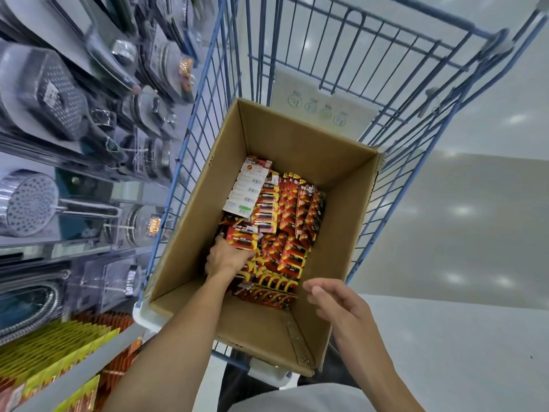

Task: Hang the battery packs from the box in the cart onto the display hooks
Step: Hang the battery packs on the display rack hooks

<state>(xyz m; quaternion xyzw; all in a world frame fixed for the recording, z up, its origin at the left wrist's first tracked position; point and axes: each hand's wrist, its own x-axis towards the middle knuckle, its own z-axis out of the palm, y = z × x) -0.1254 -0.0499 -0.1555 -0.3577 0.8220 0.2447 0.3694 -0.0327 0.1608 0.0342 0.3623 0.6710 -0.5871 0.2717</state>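
Red battery pack (241,239) being gripped by the left hand (225,258) low inside the cardboard box (297,138), right hand (335,301) being held open, fingers relaxed, over the box's near rim, bare box walls rising high around the left hand

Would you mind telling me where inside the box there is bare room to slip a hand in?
Bare cardboard shows beside the battery packs along the box's right wall, and at the near wall by the open right hand. The left side is crowded: the left hand grips packs there, beside a leaning white-backed pack.
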